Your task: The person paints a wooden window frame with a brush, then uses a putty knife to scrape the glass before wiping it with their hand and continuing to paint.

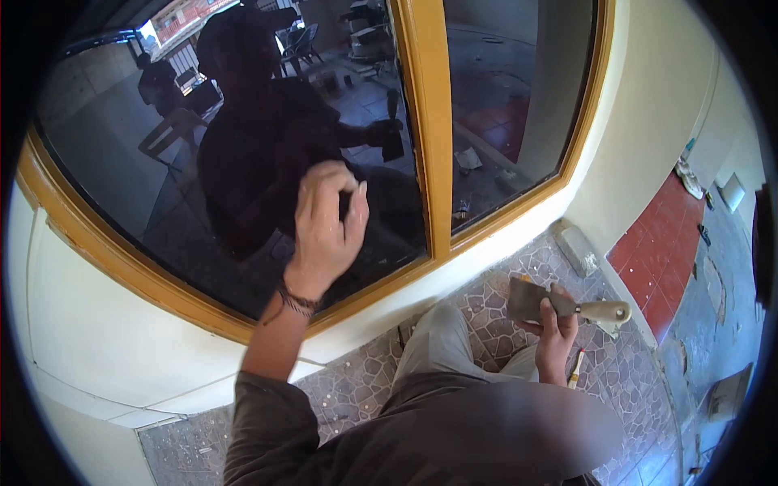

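Note:
My left hand (327, 227) is raised in front of the dark window glass (267, 121), its fingers curled and bunched; whether anything small is between them is hidden. A dark bracelet circles that wrist. Down at the lower right, my right hand (557, 324) grips a putty knife (531, 301) by its wide metal blade, thumb on top. The knife's pale handle points right, away from the palm. An orange-yellow wooden frame (434, 138) surrounds the two panes. The left pane reflects a person wearing a cap and a hand with a scraper.
Below the frame runs a cream wall (146, 324). A grey block (575, 249) lies in the floor corner by the wall. A brush (576, 369) rests on the stone-patterned floor (616, 381) near my right hand. Red tiles (660, 243), a cloth (689, 179) and tools are farther right.

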### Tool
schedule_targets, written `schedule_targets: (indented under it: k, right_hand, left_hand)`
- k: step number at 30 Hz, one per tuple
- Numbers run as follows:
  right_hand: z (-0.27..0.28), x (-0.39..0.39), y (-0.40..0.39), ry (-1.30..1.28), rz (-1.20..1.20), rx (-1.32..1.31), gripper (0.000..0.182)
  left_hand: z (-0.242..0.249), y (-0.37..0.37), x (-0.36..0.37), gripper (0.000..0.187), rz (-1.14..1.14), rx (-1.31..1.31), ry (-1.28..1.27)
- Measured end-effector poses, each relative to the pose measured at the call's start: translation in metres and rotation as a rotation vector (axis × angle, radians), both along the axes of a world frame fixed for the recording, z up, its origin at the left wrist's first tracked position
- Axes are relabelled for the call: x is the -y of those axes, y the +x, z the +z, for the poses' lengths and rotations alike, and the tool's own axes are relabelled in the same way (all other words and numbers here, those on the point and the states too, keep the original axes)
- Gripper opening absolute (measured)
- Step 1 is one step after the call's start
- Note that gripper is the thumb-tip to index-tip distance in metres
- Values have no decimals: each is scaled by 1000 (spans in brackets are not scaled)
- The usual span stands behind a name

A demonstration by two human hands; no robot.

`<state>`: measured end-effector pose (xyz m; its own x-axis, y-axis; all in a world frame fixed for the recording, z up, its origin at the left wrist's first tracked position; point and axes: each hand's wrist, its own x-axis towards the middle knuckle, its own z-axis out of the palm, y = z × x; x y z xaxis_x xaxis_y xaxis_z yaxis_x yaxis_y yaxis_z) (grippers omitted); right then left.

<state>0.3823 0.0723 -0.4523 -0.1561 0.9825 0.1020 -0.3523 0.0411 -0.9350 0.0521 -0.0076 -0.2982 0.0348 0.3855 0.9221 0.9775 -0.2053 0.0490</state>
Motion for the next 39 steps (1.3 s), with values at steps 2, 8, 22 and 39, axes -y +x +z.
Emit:
schedule_targets:
  k: [2,8,22,39]
  right_hand:
    - [10,4,-4,-27,-3,-2,39]
    - [56,32,-15,-18,155,-172,43]
    - [47,105,-65,667,327,293,42]
    - [50,10,-263,967,-277,378,49]
  left_hand:
    - [-39,23,10,13,-125,255,4]
    - [-108,109,30,22,-365,770,-373]
    - [-116,102,70,13,-802,1448,-415]
    - [-72,50,93,46,-285,1057,-420]
